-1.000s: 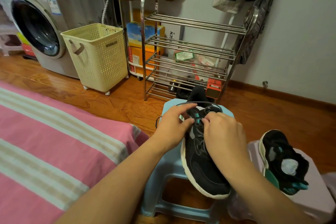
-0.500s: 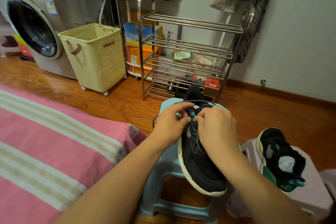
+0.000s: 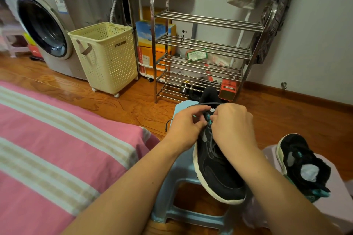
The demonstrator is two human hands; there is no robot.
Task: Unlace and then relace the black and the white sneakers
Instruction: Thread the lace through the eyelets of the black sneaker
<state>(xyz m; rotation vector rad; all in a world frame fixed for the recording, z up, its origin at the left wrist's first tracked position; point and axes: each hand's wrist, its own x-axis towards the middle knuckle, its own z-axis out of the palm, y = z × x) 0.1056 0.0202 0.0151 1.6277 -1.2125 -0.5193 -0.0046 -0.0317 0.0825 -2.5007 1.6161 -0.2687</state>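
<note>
Head view: both hands have edged closer together since a second ago, left hand (image 3: pixel 186 127) and right hand (image 3: pixel 232 127) pinching the lace (image 3: pixel 207 104) atop the black sneaker (image 3: pixel 217 173), which lies on the blue stool (image 3: pixel 170 187).

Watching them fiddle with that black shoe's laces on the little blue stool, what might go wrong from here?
The black sneaker overhangs the near edge of the blue stool, so a hard tug by the left hand or right hand might tip it off. The lace end dangles loose past the stool's edge and could snag or slip out of an eyelet. The second sneaker lies tilted on the lilac stool beside the right forearm; a stray nudge might knock it off.
</note>
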